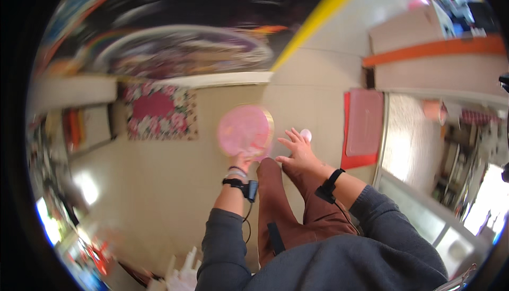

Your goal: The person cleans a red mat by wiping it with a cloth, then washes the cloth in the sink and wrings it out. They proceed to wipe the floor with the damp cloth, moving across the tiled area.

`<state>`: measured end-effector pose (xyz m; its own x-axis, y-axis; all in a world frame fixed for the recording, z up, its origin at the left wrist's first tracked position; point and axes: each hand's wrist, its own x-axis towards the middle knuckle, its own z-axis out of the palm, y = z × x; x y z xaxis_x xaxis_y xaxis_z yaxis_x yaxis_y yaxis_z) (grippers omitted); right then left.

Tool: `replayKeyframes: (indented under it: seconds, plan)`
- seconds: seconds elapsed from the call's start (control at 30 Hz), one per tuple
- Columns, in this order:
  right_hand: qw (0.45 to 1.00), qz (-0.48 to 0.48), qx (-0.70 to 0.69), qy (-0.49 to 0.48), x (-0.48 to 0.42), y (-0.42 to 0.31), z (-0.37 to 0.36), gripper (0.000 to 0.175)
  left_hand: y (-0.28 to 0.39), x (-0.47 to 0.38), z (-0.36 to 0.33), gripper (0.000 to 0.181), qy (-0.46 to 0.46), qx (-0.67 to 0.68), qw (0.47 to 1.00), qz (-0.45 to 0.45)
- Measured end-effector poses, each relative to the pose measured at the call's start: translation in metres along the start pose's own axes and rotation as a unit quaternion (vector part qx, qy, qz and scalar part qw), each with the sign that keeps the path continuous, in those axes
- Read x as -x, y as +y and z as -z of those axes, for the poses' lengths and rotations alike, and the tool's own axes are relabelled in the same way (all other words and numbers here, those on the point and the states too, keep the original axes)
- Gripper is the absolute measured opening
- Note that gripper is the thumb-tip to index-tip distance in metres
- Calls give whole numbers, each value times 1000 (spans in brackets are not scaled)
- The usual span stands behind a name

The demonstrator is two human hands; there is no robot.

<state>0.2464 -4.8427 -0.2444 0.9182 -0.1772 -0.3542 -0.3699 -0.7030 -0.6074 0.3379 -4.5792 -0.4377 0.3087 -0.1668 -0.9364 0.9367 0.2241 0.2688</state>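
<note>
My left hand (pixel 247 156) is blurred at the lower edge of a pink round flat object (pixel 243 130) with a yellowish rim. It appears to grip this object, though its fingers are hard to make out. My right hand (pixel 300 151) reaches forward above my knee, fingers spread and holding nothing. Just beyond its fingertips is a small pale pink round object (pixel 305 134), perhaps a ball; whether they touch is unclear. Both wrists carry black straps with small cabled devices. My knees, in brown trousers (pixel 274 195), are below my hands.
A floral mat (pixel 153 110) lies on the tiled floor (pixel 159 195) at left. Ahead rises a dark, blurred printed surface (pixel 183 16) with a yellow edge (pixel 318 16). At right, a red and pink mat (pixel 364 126) lies by a doorway, near an orange-edged unit (pixel 433 48).
</note>
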Motion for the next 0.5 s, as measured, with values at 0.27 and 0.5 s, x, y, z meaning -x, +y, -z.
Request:
replayKeyframes:
  seconds: [0.27,0.5]
  plan:
    - [855,-452,-247,52,202,210,-65,41,19,-182,5,24,105,38,992,-58]
    - [729,-588,-332,112,356,300,-132,38,-13,-269,-57,33,70,84,992,-66]
